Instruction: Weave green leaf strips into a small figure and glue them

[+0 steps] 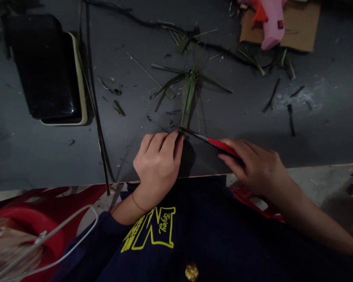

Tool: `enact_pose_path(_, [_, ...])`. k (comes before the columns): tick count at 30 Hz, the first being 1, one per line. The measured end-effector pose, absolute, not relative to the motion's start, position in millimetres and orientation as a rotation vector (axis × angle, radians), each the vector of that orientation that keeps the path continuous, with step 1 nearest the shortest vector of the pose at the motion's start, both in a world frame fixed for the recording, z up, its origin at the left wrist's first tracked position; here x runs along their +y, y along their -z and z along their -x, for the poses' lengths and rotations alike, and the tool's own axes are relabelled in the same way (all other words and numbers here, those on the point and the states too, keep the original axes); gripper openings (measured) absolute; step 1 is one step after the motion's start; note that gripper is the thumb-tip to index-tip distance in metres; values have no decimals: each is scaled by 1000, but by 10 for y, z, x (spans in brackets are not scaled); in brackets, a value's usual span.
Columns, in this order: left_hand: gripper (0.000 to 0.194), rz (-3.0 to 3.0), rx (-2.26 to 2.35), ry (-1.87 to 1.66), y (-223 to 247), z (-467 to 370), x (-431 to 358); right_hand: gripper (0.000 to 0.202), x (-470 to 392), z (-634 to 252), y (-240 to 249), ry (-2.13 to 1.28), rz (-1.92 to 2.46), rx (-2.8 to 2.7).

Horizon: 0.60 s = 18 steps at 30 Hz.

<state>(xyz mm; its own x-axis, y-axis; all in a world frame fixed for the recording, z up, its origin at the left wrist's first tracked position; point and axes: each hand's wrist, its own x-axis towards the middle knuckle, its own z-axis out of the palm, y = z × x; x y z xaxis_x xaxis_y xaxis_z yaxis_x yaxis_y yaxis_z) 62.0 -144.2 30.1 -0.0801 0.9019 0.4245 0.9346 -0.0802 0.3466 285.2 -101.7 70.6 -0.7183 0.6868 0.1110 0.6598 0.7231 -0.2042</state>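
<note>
1. Spread across most of the view: a dark grey table point(235, 109), strewn with cuttings.
2. Below the near edge: a navy garment point(211, 219) with yellow lettering and a gold button point(191, 271).
3. At lower left, beneath table level: a red container point(32, 215), partly cut off by the frame.
4. At upper left on the table: a glossy black slab point(44, 70), on top of something pale-rimmed, mostly hidden.
5. To the right of the slab: long dark strips point(98, 121), running down past the table's near edge.
6. At upper right: a piece of cardboard point(300, 39), partly under a pink glue gun point(273, 29) with an orange trigger.
7. Near the table's edge, to the right: the right hand point(255, 162), fingers closed around a red-gripped tool point(223, 147); cannot tell the tool's exact kind, with much of the handle covered.
8. Left of that: the left hand point(157, 156), knuckles up, thumb and forefinger pinched on the lower end of a green leaf piece point(188, 100).
9. Mid-table, just ahead of the left hand: that same leaf piece, narrow strips splayed outward near the top, tool tip at the pinched end; cannot tell whether touching.
10. Scattered around: short leaf scraps point(291, 119), some beside a whitish smear.
</note>
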Motion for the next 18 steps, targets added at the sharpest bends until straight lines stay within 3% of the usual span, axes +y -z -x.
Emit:
enact_pose_path(11, [4, 2101, -1928, 882, -308, -608, -1411, 30, -976, -2952, -657, -209, 1020, -2805])
enact_pose_path(18, [3, 2078, -1886, 857, -287, -622, -1394, 27, -932, -3006, -577, -86, 936, -2753])
